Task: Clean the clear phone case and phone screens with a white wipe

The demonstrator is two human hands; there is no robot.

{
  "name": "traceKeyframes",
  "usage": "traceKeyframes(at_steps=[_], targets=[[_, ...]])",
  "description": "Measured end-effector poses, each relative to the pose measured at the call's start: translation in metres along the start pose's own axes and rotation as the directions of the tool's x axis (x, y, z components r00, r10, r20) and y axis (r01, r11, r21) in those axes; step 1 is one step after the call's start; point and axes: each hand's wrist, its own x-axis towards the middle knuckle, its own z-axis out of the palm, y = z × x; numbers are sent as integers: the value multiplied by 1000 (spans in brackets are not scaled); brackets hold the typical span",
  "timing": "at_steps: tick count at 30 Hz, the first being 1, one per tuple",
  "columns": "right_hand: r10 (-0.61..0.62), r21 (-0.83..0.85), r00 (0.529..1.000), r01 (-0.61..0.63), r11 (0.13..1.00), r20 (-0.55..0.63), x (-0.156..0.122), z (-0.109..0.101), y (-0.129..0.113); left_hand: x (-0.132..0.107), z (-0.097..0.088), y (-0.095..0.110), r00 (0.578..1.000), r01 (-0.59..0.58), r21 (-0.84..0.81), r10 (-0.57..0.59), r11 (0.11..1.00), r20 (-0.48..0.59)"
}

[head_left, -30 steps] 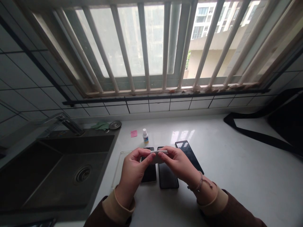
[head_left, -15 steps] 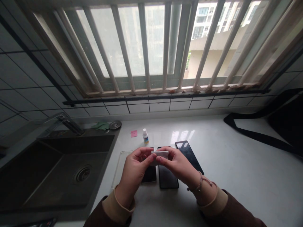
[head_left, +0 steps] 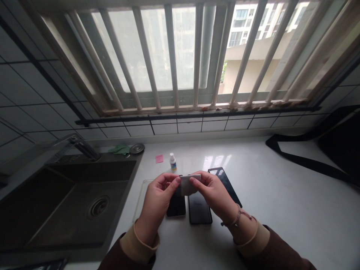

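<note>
Between both hands is a small folded grey cloth [head_left: 186, 185], held above the counter. My left hand [head_left: 159, 195] pinches its left edge between thumb and fingers. My right hand [head_left: 211, 192] grips its right part, thumb in front and fingers behind. Below the cloth lie two dark phones, the left phone [head_left: 176, 207] and the right phone [head_left: 200, 213], their upper ends partly covered by the hands. Past my right hand lies a black tablet-like device [head_left: 225, 183]. Left of my left hand is a clear flat case [head_left: 140, 200], partly hidden.
A small white bottle [head_left: 172, 163] stands behind the hands, beside a pink sticky note [head_left: 159, 159]. At left is a sink [head_left: 129, 187] with a faucet [head_left: 83, 147], a green cloth [head_left: 120, 149] and a metal strainer [head_left: 137, 149]. A black strap [head_left: 295, 157] lies at right.
The cloth has turned so more of its flat face shows, and its top edge is slightly higher. My left thumb has moved up and left, away from the right thumb.
</note>
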Motion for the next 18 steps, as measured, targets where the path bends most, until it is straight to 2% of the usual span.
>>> traceKeyframes(at_steps=[2, 3, 4, 6, 8, 10, 12, 14, 18], targets=[[-12, -47, 999, 10, 999, -41, 0, -2, 0, 6, -10, 4, 998, -57, 229, 64, 972, -24], [-18, -81, 998, 13, 997, -64, 1, -3, 0, 9, -17, 7, 993, -94, 384, 113, 919, -29], [-24, -117, 996, 14, 993, -85, 1, -5, 0, 13, -24, 9, 984, -130, 556, 175, 821, -28], [-27, -172, 992, 6, 985, -120, 1, -7, 1, 17, -42, 13, 967, -126, 834, 255, 536, -18], [-19, -190, 991, -8, 982, -136, 2, -9, 3, 19, -58, 14, 965, 57, 966, 233, 254, -118], [-9, -190, 990, -17, 982, -138, 3, -10, 4, 19, -70, 12, 969, 204, 976, 122, 82, -213], [-8, -195, 990, -20, 981, -142, 3, -11, 6, 18, -78, 7, 968, 249, 968, -28, 38, -248], [14, -182, 989, -42, 982, -150, 3, -10, 6, 18, -82, 1, 962, 249, 967, -131, 63, -239], [181, -27, 971, -187, 982, -155, 3, -6, 4, 19, -86, -12, 963, 250, 956, -142, 152, -229]])
